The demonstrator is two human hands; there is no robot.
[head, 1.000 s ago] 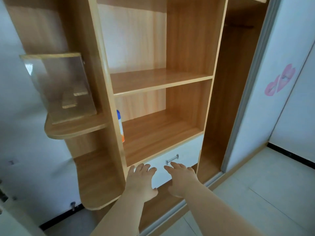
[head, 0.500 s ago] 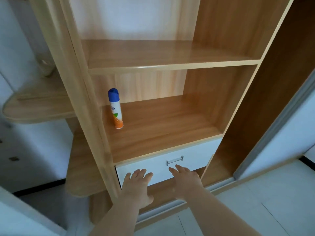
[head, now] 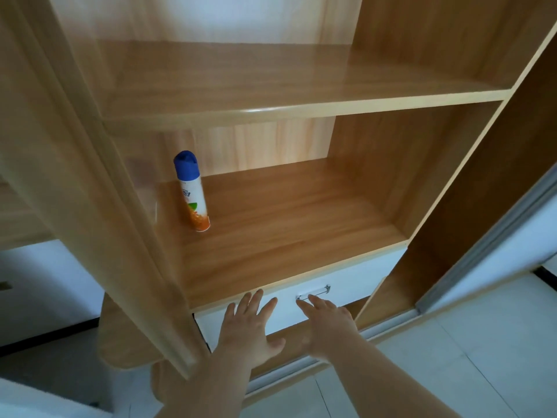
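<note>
A spray can [head: 193, 194] with a blue cap and a white and orange body stands upright at the back left of the lower wooden shelf [head: 286, 236]. Below that shelf is a white drawer [head: 355, 282] with a small metal handle [head: 313, 292]. My left hand [head: 248, 330] is held out flat with straight fingers in front of the drawer's left part. My right hand [head: 328, 324] is stretched out too, its fingertips just below the handle. Neither hand holds anything.
The upper shelf [head: 271, 86] of the wooden wardrobe is bare. A thick wooden upright [head: 99, 206] stands close on the left, with rounded side shelves [head: 126, 342] beyond it. To the right are a tall open compartment [head: 482, 206], a sliding-door rail [head: 497, 236] and white floor tiles [head: 452, 372].
The view has closed in on the wardrobe and swung left, bringing the spray can fully into sight. Both hands stay stretched out before the drawer, the right one now nearer the handle.
</note>
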